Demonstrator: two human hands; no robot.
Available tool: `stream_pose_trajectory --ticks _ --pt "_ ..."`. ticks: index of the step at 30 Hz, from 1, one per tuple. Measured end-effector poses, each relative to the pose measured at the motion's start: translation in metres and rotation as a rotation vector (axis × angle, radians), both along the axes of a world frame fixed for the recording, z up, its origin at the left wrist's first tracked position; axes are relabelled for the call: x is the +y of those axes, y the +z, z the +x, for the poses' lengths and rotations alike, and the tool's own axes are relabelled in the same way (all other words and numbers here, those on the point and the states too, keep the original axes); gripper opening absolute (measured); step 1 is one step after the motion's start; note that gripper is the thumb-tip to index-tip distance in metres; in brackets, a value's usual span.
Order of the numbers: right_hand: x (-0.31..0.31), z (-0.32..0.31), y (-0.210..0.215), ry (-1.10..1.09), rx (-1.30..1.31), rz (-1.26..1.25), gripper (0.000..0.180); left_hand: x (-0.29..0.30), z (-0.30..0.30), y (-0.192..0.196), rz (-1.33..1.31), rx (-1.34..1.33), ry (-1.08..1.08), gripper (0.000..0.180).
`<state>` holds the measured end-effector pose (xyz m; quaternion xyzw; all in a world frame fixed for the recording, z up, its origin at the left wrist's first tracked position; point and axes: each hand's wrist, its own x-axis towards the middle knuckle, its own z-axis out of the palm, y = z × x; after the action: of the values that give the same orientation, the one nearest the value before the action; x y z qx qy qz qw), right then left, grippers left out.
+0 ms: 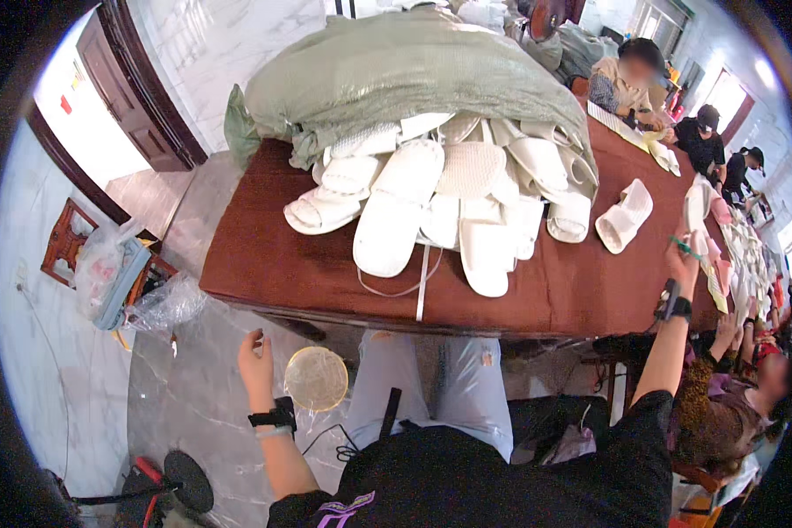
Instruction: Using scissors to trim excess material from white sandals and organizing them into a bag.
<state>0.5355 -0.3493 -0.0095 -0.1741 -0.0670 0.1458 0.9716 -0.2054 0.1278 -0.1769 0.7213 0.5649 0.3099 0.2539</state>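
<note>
At the far left, a crumpled clear plastic bag [106,268] was seen on the pale marble floor [185,396], beside a small carved wooden frame [62,242]. Nearer the lower edge, a black round base with red parts [180,480] lay on the same floor. The left hand [255,356] was held out low over the floor, away from the table, with a dark band at the wrist; its fingers were loosely curled and nothing was gripped in them. Just beside it, to its right, a round translucent yellowish disc [317,378] was seen, apart from the hand.

Past the person's light trousers, a long table under a brown cloth [273,264] was spread across the middle. On it a heap of white slippers [440,194] was piled, partly covered from behind by a large green woven sack [405,70]. One single white slipper [625,216] lay apart on the cloth, to the right of the heap.

Further right, the right hand [685,260] was raised over the table's right end, near that lone slipper but not touching it. A thin green pen-like thing [688,249] was pinched in its closed fingers. At the far right, other seated people were seen along the table with more pale pieces before them.
</note>
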Motion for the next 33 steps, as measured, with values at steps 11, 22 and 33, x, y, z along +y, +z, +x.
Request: stream_pose_trajectory --ticks 11,22,33 --pt "0.112 -0.248 -0.071 0.281 -0.148 -0.77 0.031 -0.011 0.19 0.132 0.269 -0.272 -0.591 0.044" --pt "0.1 -0.279 -0.097 0.228 -0.094 -0.615 0.027 0.028 0.295 0.137 0.215 -0.031 -0.571 0.069" --pt "0.109 -0.287 -0.09 0.18 -0.124 -0.676 0.028 -0.014 0.29 0.096 -0.091 -0.473 -0.583 0.085"
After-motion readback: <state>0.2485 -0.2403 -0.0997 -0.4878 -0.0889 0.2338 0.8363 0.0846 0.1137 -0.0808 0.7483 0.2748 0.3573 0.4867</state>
